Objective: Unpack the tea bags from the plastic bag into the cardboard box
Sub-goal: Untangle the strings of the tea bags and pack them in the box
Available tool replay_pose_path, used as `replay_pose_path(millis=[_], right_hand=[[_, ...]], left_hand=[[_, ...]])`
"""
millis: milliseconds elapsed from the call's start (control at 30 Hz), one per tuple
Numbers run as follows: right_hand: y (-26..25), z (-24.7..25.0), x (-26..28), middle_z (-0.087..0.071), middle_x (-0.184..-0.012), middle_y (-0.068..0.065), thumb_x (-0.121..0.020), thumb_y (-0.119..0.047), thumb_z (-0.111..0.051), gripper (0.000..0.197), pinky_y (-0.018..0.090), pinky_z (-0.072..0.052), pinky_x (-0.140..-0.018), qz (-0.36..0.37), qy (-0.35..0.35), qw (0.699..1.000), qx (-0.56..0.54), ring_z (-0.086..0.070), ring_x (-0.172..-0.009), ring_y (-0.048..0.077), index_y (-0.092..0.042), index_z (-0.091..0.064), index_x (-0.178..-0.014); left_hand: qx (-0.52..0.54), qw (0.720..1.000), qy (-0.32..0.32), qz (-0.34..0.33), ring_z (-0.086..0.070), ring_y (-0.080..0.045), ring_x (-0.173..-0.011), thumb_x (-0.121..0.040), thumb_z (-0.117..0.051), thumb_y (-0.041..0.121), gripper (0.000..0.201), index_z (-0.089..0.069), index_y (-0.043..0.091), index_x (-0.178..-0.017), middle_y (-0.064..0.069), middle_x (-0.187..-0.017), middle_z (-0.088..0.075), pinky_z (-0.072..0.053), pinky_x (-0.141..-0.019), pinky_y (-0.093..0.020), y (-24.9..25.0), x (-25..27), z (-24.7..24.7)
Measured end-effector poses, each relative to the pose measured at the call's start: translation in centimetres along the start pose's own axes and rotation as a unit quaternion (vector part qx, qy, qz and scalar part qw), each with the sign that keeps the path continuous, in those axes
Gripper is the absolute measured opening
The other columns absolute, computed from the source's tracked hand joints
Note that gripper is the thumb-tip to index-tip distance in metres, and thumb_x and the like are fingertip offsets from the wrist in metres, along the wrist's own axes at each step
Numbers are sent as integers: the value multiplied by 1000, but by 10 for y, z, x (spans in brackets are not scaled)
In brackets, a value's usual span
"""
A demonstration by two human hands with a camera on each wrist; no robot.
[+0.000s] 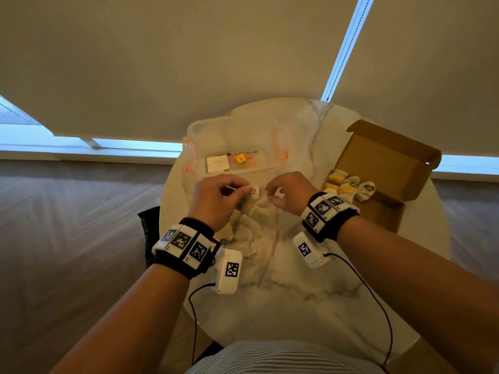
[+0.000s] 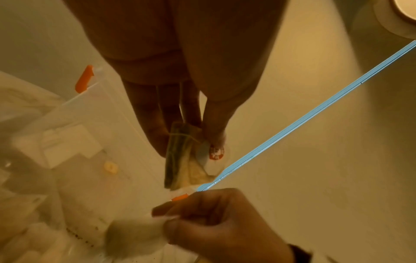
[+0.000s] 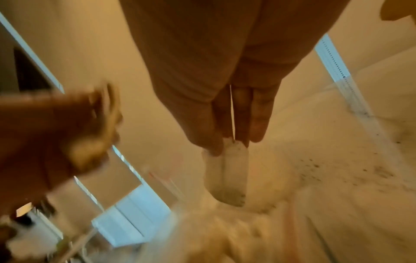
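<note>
Unpacking partly done: several tea bags in the cardboard box (image 1: 388, 160).
Left hand (image 1: 218, 198) pinches a tagged tea bag (image 2: 180, 156), right hand (image 1: 289, 193) pinches another (image 3: 227, 170) (blurred), both above the plastic bag (image 1: 256, 238), which holds more, on the table (image 1: 297, 306).
</note>
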State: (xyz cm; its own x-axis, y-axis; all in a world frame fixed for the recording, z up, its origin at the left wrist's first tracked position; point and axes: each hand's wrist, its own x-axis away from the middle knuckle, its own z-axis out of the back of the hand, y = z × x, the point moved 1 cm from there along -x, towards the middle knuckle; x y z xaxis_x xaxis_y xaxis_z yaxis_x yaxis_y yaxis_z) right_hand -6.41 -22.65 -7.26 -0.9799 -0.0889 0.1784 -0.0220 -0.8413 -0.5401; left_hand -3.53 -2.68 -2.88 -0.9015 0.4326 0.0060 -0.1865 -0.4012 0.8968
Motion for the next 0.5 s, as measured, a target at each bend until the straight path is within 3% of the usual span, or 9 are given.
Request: replay_pose_path(millis=[100,200,267,400,500], right_hand=[[-9,32,16,-71,-76,1,-80,-10,-73,7,21,-51,-68,-43,50,988,-141,-63,-67,9,-11,-76,-86],[-21,57,33,-69,-67,7,-79,-4,-75,9,24,-53,-53,-61,73,958,-269,-63,-53,11,-4,-71,-87],[-27,69,44,-69,-68,14,-78,-2,-75,11,23,-53,-51,-55,71,947,-309,-62,-50,10,3,-69,-87],[-31,81,63,-69,-73,20,-81,-2,-73,12,21,-52,-53,-37,72,934,-347,-60,-51,9,6,-70,-89],[-31,85,75,-71,-75,15,-87,-7,-67,12,21,-54,-58,-31,80,935,-345,-61,-55,8,2,-72,-94]], left_hand=[[20,999,-33,2,-69,-15,-76,-83,-75,13,12,-75,25,-83,5,-81,-74,-59,-76,-40,1,0,-3],[56,997,-59,-1,-71,-18,-71,-80,-77,10,13,-76,23,-83,0,-78,-74,-59,-70,-36,11,0,-12],[76,995,-62,-5,-70,-19,-66,-79,-77,6,12,-75,17,-83,-3,-75,-73,-59,-65,-32,21,1,-19],[80,995,-51,-10,-69,-31,-70,-79,-78,8,14,-72,21,-77,-10,-77,-71,-58,-69,-46,33,-1,-32],[73,996,-44,-19,-69,-24,-74,-80,-78,20,10,-70,25,-76,-4,-81,-72,-59,-70,-45,37,-2,-39]])
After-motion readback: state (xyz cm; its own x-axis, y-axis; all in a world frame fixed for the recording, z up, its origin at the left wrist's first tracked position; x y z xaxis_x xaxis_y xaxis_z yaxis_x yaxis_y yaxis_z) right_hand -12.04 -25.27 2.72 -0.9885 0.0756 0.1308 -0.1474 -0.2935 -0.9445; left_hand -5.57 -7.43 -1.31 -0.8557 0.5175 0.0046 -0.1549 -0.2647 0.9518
